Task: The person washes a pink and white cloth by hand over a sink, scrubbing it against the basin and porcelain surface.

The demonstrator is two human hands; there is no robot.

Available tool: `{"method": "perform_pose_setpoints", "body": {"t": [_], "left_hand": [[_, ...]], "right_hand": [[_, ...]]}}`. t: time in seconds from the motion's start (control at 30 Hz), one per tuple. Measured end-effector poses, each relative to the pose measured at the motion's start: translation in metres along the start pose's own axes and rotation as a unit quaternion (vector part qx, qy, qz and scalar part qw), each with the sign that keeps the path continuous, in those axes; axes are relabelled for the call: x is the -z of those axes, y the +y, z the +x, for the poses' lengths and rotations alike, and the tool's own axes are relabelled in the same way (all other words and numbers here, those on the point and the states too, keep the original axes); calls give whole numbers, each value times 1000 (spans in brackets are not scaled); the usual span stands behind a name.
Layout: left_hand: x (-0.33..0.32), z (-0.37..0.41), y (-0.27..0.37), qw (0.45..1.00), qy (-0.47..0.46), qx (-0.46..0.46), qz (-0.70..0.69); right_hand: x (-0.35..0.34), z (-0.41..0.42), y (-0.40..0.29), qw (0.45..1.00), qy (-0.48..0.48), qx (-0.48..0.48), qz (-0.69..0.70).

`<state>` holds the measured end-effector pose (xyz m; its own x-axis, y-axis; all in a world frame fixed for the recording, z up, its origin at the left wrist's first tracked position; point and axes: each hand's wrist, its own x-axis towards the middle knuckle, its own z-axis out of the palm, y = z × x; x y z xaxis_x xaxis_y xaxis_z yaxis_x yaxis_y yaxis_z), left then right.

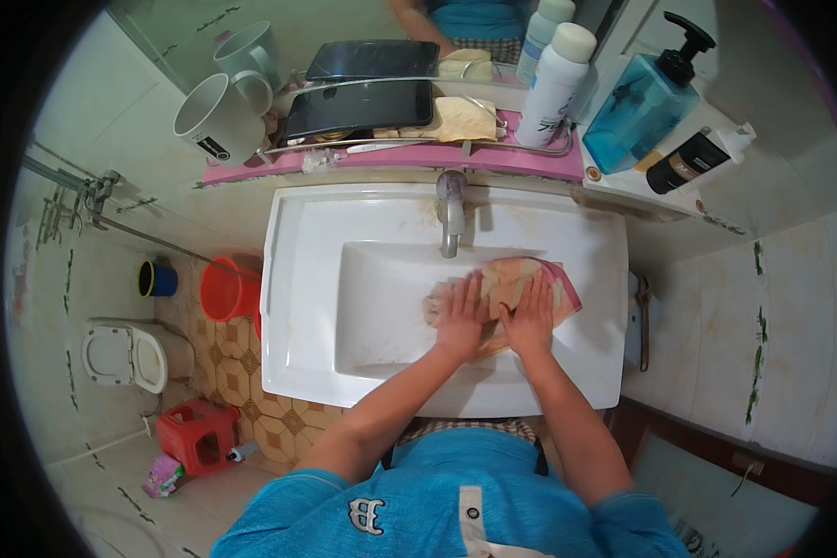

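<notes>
A damp-looking pink and peach cloth with a darker pink border lies over the right edge of the basin in a white washbasin. My left hand lies flat on the cloth's bunched left part, over the basin. Beside it, my right hand is pressed flat on the cloth's right part, its fingers stretched toward the back. Both palms are down and hide part of the cloth. A metal faucet stands behind the basin, its spout over the hollow; no water is seen running.
Above the sink, a pink shelf with a metal rail holds a white mug, a dark phone, a folded cloth and a spray can. A blue pump bottle stands at right. Red bucket and toilet are left.
</notes>
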<state>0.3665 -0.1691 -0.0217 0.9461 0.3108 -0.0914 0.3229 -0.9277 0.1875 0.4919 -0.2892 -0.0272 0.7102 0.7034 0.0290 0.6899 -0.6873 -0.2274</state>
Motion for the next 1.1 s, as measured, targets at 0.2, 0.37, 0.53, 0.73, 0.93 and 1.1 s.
{"method": "perform_pose_setpoints", "body": {"t": [0.2, 0.37, 0.53, 0.73, 0.93, 1.1], "left_hand": [[-73, 32, -28, 996, -67, -24, -51], [-125, 48, -42, 993, -43, 66, -90], [-130, 54, -40, 983, -42, 122, -127], [-108, 29, -33, 964, -66, 170, -195], [-79, -22, -31, 982, -153, 84, -65], [-68, -47, -37, 956, -233, 0, -181]], "right_hand": [[-57, 35, 8, 986, -144, -53, -64], [-67, 30, 5, 990, -127, -42, -33], [-79, 28, 1, 994, -99, -30, -16], [-75, 17, -5, 988, -125, 86, 6], [-75, -26, -11, 974, -166, 147, 43], [-48, -46, -22, 922, -361, 137, -3]]}}
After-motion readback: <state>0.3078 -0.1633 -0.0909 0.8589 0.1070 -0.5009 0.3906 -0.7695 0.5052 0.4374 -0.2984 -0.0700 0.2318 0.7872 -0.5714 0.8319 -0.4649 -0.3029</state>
